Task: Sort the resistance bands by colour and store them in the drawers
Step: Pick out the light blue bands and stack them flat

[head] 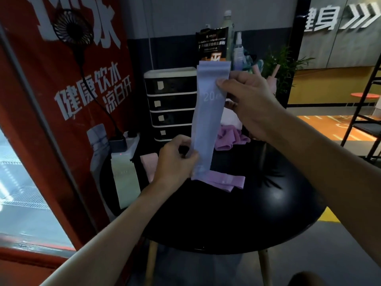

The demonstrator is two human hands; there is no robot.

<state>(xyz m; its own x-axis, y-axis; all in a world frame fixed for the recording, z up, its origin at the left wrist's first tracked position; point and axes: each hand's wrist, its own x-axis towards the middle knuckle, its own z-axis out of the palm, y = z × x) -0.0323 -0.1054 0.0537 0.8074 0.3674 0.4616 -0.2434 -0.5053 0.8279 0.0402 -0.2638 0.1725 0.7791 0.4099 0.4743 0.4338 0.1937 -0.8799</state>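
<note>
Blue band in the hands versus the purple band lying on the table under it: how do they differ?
Colour: the blue band is pale blue, the purple band lilac.
Pose: the blue band is held upright and flat between the left hand and right hand; the purple band lies slack on the table.
Print: the blue band shows a white 20; none shows on the purple band.
Both are flat bands, outside the drawers.

A: What sits on the round black desk [257,213]?
B: A purple band [226,181] lies flat near the middle, a pink band [148,164] at the left edge — and at the back a black drawer unit [171,104], with a heap of purple bands [228,137] just beside it.
</note>
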